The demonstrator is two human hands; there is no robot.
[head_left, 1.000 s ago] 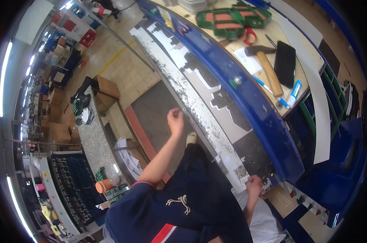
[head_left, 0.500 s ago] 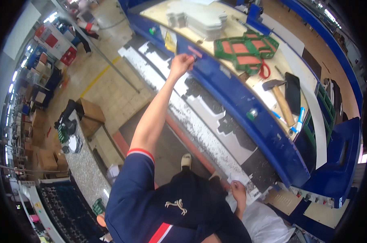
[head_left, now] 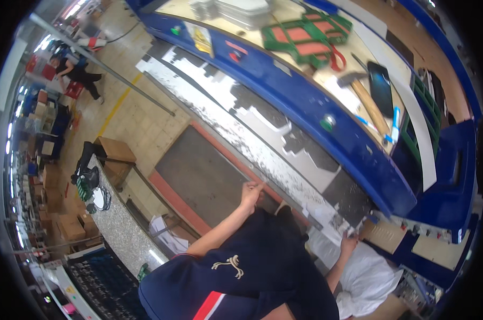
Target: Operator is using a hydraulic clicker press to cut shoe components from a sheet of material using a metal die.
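My left hand (head_left: pixel 251 195) is drawn in close to my body, at the near edge of a long white bed strip (head_left: pixel 228 125) dusted with dark specks. Its fingers are bent together, and whatever they may pinch is too small to make out. Down by the strip's right end is my right hand (head_left: pixel 349 244), fingers closed up next to a white plastic sack (head_left: pixel 366 280). What it may grip does not show. Cut white sheet (head_left: pixel 316 170) with stepped edges lies on the dark bed beneath a blue machine beam (head_left: pixel 289 98).
On the machine's top lie a green-and-red cutting die (head_left: pixel 308 40), a hammer (head_left: pixel 370 104), a phone (head_left: pixel 380 88), a blue marker (head_left: pixel 395 124) and stacked white pieces (head_left: pixel 241 12). A speckled counter (head_left: pixel 124 232) stands left. Another person (head_left: pixel 78 74) is far off at upper left.
My left hand has come back from the red switch on the blue beam to the bed's near edge. My right hand has shifted slightly rightward. The view has moved, and a distant person shows.
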